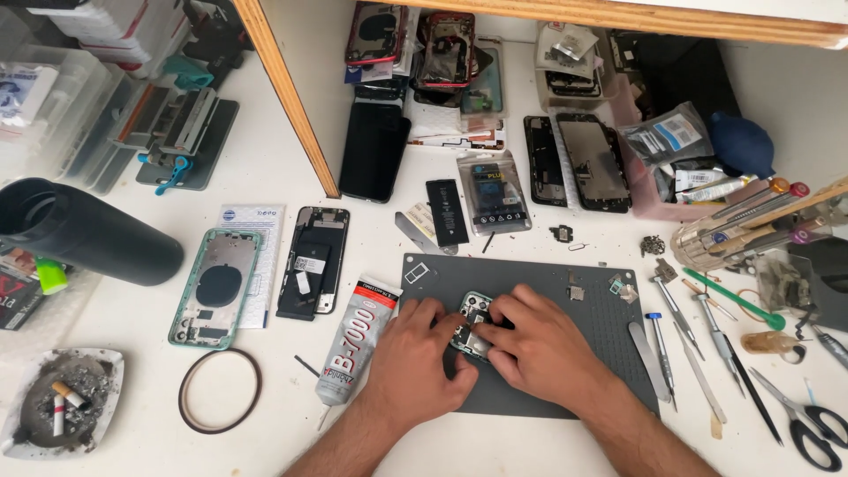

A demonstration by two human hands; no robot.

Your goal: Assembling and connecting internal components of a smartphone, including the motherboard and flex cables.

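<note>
White tabletop (265,177), crowded. Near centre lay the grey work mat (530,389); far of it, opened phones and loose screens under a wooden shelf edge. A black cylinder (84,231) lay on its side at far left.

Both hands met on the mat over the small green phone part (473,325). My left hand (415,358) gripped its left edge with curled fingers; my right hand (539,349) pressed down on it from the right, fingers bent over the top. The part sat between my fingertips, mostly covered.

Just left of the mat: glue tube (356,340), then a black phone frame (314,261) and a green phone back (215,287).

Risk, as I judged it: tiny loose parts (623,287) sat at the mat's far right corner, and a sliding wrist could have scattered them. Pressing too hard might have bent the part. The glue tube lay near my left forearm and could have been knocked.

Containers: ashtray (62,405) at near left held ash and cigarette butts. A clear pouch (751,231) at far right held screwdrivers. Tweezers (676,309) and scissors (817,428) lay loose at right.
</note>
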